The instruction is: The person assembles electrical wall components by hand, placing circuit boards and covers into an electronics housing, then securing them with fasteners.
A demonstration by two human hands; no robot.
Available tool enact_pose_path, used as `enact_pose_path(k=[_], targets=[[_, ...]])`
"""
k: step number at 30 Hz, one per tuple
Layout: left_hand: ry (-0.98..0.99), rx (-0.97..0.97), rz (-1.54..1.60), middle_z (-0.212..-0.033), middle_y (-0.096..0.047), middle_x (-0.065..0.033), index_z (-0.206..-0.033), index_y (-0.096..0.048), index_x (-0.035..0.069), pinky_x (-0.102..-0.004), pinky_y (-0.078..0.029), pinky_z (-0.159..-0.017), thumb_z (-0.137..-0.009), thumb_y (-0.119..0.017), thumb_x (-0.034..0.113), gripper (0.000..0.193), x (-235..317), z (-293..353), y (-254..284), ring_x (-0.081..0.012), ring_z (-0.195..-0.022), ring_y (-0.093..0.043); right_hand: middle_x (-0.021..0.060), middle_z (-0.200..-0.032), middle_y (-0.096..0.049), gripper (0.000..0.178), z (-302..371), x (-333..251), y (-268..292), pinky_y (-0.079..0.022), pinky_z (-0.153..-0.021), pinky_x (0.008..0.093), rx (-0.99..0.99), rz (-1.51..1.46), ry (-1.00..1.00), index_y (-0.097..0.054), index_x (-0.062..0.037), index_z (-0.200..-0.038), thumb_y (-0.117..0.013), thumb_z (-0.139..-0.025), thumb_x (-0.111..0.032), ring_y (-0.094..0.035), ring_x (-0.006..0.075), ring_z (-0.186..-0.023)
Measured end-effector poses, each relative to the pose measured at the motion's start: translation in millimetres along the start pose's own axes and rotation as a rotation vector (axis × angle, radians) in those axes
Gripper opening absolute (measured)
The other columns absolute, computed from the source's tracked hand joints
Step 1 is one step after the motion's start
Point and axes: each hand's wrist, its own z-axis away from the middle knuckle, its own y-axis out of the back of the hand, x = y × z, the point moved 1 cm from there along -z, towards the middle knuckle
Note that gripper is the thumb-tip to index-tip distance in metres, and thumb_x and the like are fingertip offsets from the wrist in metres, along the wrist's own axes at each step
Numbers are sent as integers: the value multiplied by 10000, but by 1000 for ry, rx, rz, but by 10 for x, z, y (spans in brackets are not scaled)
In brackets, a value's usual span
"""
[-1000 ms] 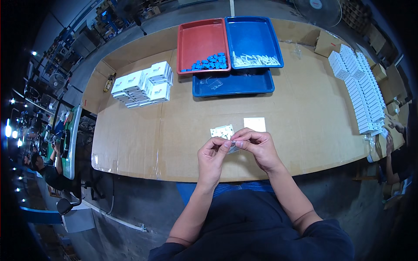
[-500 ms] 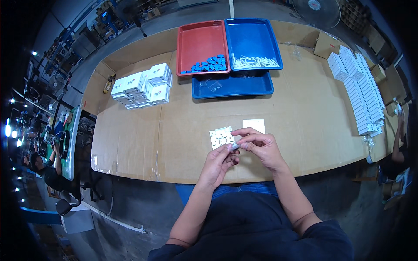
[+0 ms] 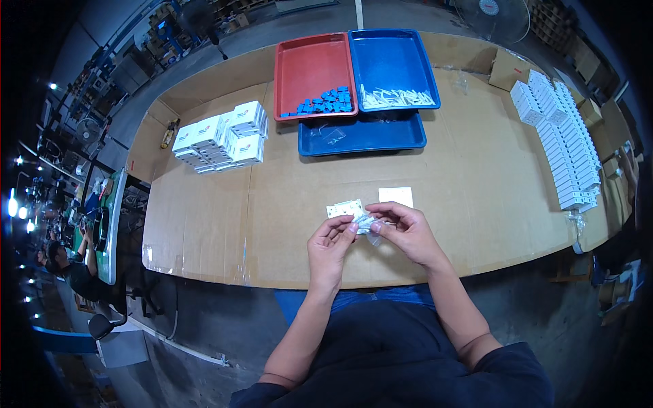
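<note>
Between my two hands is a small clear plastic bag (image 3: 365, 223) with pale contents too small to make out. My left hand (image 3: 329, 246) pinches its left side, and my right hand (image 3: 407, 233) pinches its right side. Just beyond my fingers lies a white plastic plate with cut-outs (image 3: 339, 209), partly hidden by the bag and my left hand. A plain white square plate (image 3: 396, 196) rests on the cardboard surface, a little beyond my right hand.
Far ahead, a red tray (image 3: 314, 54) holds blue pieces and a blue tray (image 3: 394, 58) holds white sticks. Another blue tray (image 3: 360, 141) sits nearer, partly under them. White boxes (image 3: 212, 132) stack at left; white units (image 3: 561, 153) stand in rows at right.
The bag is now spread between my fingers, where before it was a compact bundle. My left hand has risen slightly and covers more of the cut-out plate.
</note>
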Motion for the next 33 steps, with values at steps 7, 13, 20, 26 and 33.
enact_pose_path(k=[7,13,20,26,33], targets=[[44,35,64,-1053,-693,-65,-1148,-641,21,-264,-564,-824,-1007,-681,49,149,69,1,3,-115,-947,-670,61,-1142,-669,407,-11,6,-24,-554,-899,239,-7,-81,-47,-628,14,-1352,-719,-955,9,-650,77,-984],[-93,19,22,-1111,-652,-72,-1301,-546,20,-274,-563,-870,-995,-679,32,333,42,-29,67,-129,-1009,-654,33,-1054,-651,378,-32,59,-52,-545,-859,222,0,-135,0,-631,29,-1330,-704,-959,22,-643,65,-913],[-33,-142,-111,-1104,-623,-59,-1358,-530,0,-225,-520,-868,-944,-716,-44,456,185,44,31,-89,-951,-629,42,-1053,-662,351,-47,105,-47,-556,-865,237,41,-183,-12,-630,32,-1325,-683,-979,14,-659,84,-948],[22,-195,-201,-1105,-637,-47,-1380,-521,-4,-211,-526,-887,-939,-703,-72,482,78,4,116,-77,-980,-643,59,-1077,-671,358,-55,135,-31,-573,-897,255,71,-194,-3,-628,31,-1324,-697,-973,11,-660,96,-976],[-83,-38,-72,-1088,-663,-62,-1325,-558,-13,-231,-543,-903,-947,-704,-57,408,93,59,67,-98,-992,-660,56,-1054,-665,385,-47,195,-72,-570,-889,235,87,-171,-2,-624,33,-1326,-704,-950,53,-657,89,-982]])
